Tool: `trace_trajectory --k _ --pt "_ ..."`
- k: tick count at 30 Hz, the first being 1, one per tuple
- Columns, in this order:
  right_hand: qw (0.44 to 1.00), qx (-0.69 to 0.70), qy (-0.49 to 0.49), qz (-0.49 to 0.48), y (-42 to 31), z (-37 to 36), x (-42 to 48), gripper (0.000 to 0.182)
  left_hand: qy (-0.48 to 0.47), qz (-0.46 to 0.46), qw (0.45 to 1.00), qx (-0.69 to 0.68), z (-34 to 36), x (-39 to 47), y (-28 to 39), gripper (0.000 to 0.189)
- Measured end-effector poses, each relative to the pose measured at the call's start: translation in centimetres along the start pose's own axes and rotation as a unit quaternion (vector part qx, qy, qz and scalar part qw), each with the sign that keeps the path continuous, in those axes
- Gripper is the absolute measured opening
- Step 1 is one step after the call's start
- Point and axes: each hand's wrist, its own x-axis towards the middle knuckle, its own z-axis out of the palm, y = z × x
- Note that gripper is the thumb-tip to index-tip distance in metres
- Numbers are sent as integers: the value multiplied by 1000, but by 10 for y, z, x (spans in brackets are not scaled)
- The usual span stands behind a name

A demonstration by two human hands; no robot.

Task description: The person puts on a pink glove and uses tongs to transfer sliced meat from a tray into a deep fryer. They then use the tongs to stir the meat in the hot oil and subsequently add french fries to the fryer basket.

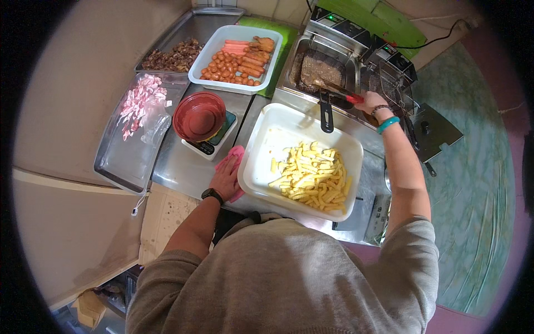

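Observation:
My right hand (372, 103) grips a pair of tongs (340, 89) with red on the handle. Their tips reach into a wire fryer basket (306, 75) lowered in bubbling oil, where a browned piece of food (316, 80) shows at the jaws. The basket's black handle (326, 115) sticks out towards me, over the rim of a white plastic tub (260, 125). Crinkle-cut fries (315, 175) lie mostly in the tub's right half. Flat on a pink cloth (236, 152) rests my left hand (225, 179), on the counter just left of the tub.
A reddish-brown bowl (200, 117) stands on a digital scale (208, 148). Behind it, a pale tub (196, 77) holds sausages and fried chicken. Metal trays hold browned meat pieces (173, 56) and raw pink meat (142, 100). A second fryer (381, 79) and a metal lid (434, 131) are at right.

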Motion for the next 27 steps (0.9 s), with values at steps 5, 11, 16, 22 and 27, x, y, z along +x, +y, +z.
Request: trace_trajectory --k 5,11,16,22,27 --pt "997 43 23 63 -13 -8 26 33 -25 -13 1000 5 -1 -3 -2 55" --pt "991 58 -32 118 -17 -10 48 40 -14 -10 1000 -14 2 -2 -2 53" --pt "997 22 38 67 -29 31 51 40 -47 -25 998 -12 3 -2 -4 57" --pt "989 92 -112 -6 3 -42 17 31 -3 -10 1000 -10 -2 -3 0 50" --pt "967 217 -126 50 19 -88 -17 26 -5 -10 999 -31 7 -1 -5 51"
